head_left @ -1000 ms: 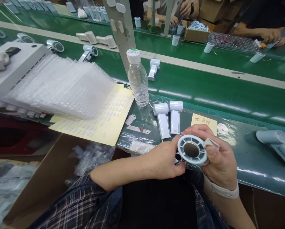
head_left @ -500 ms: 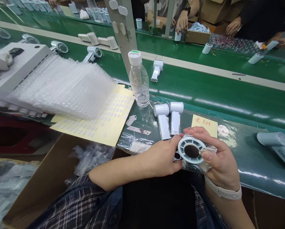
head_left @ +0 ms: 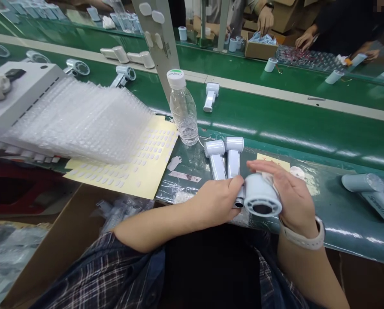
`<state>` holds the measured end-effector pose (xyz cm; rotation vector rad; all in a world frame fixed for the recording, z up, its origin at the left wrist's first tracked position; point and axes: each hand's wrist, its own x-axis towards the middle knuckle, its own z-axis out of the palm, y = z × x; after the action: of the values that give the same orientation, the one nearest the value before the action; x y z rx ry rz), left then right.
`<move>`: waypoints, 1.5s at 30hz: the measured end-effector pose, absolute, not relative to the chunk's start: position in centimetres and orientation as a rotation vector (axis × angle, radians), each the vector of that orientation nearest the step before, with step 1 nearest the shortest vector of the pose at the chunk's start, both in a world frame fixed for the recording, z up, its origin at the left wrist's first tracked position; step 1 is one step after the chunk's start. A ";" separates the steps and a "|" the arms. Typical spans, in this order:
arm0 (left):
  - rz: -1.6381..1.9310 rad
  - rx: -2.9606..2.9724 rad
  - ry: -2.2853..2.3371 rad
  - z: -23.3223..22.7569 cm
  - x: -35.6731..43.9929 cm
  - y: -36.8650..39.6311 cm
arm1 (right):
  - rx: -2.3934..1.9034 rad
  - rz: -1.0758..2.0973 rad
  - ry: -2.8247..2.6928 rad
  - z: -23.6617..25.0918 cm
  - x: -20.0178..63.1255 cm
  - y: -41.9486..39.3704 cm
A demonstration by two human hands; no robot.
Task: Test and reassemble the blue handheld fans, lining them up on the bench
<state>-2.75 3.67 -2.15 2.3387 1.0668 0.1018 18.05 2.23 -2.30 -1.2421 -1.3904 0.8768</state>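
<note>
The left hand (head_left: 216, 199) is wrapped around the handle of a white handheld fan (head_left: 259, 195) at the near edge of the green workbench (head_left: 340, 219), while the right hand (head_left: 286, 195) cups the fan's round head from its three o'clock side, fingers laid over the top. At the fan's eleven o'clock, touching one another, lie two finished fans (head_left: 224, 156). A water bottle (head_left: 182, 109) stands farther off at eleven o'clock, and a yellow sticker sheet (head_left: 140, 163) lies at nine o'clock.

One head-worn camera looks forward and down, close over the fingers (head_left: 240, 182), the green surface (head_left: 275, 124) stretching beyond them.
</note>
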 end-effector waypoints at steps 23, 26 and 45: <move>0.355 1.733 1.227 -1.9 -3.7 4.6 | -1.934 0.441 -1.445 -7.6 22.4 7.6; 0.339 1.723 1.248 -1.9 -3.7 4.9 | -1.696 0.361 -1.300 -6.1 20.9 6.1; 0.275 1.702 1.216 -2.4 -3.5 4.8 | -1.186 0.433 -1.375 -6.6 13.0 3.9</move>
<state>-3.50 4.78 -2.43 1.7018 1.2157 0.2749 13.00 3.88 -6.59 -1.1861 -1.3746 0.4326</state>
